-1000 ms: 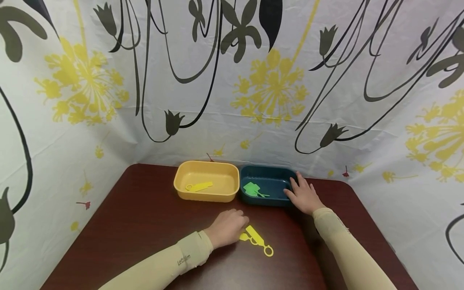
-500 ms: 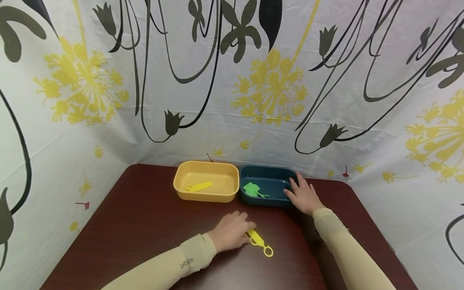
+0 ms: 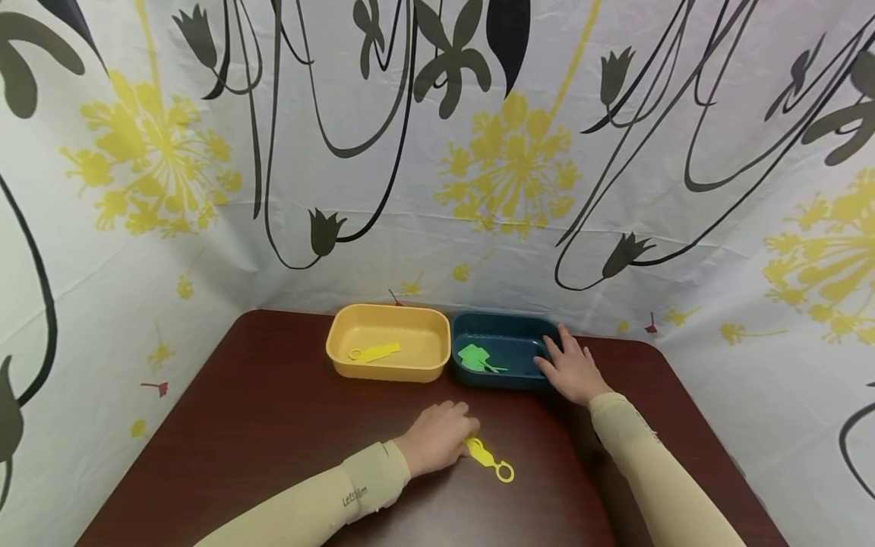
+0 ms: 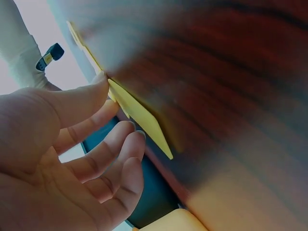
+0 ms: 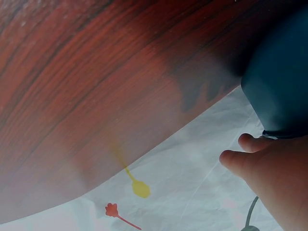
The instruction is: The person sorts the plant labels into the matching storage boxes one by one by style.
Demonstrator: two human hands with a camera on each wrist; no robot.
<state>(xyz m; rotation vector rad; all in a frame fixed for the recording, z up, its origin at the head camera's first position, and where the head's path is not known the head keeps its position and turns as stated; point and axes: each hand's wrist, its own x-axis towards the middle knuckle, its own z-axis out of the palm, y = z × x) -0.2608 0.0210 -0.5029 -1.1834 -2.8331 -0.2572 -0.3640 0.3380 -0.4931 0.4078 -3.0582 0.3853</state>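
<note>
My left hand (image 3: 437,437) pinches a flat yellow plastic tag (image 4: 137,111) between thumb and forefinger, low over the table, while its other fingers bend loosely below. Another yellow tag with a ring end (image 3: 504,472) extends from beside the fingertips toward the lower right; the hand hides part of both. My right hand (image 3: 574,371) rests on the right rim of a dark blue bin (image 3: 506,382), its fingers spread over the edge. Flat green pieces (image 3: 474,357) lie in that bin. To its left, a yellow bin (image 3: 390,374) holds a yellow ring-ended tag (image 3: 379,352).
The bins stand side by side at the back of the dark red-brown wood table (image 3: 273,425). A white cloth with printed flowers (image 3: 383,251) hangs behind the table and along both sides.
My left hand has shifted slightly right and now pinches one yellow tag, its ring drawn back toward the fingers. The right hand stays on the blue bin.
</note>
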